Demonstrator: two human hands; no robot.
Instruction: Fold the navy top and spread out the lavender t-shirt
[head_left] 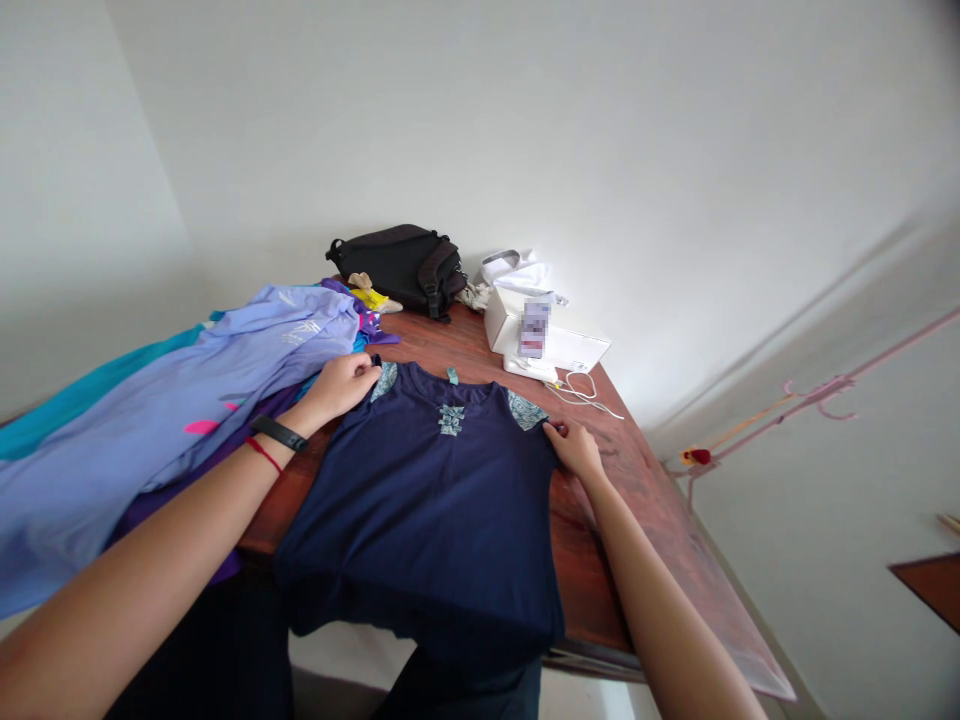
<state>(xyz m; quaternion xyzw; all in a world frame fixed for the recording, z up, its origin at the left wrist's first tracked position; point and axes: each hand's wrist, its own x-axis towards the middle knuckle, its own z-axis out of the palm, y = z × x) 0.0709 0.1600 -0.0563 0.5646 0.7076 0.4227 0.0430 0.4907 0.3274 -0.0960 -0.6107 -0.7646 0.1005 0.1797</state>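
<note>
A navy short-sleeved shirt lies spread on the wooden table, its neckline away from me and its lower hem hanging over the near edge. Patterned pale-teal patches show on its shoulders and below the neck. My left hand, with a black band and a red string at the wrist, pinches the left sleeve end. On the other side, my right hand grips the right sleeve end between thumb and fingers. The fabric between them lies mostly flat.
Left of the shirt is a heap of clothes with a lavender garment on top. A black bag, a white box and a white cable sit at the back of the wooden table. A pink rack stands right.
</note>
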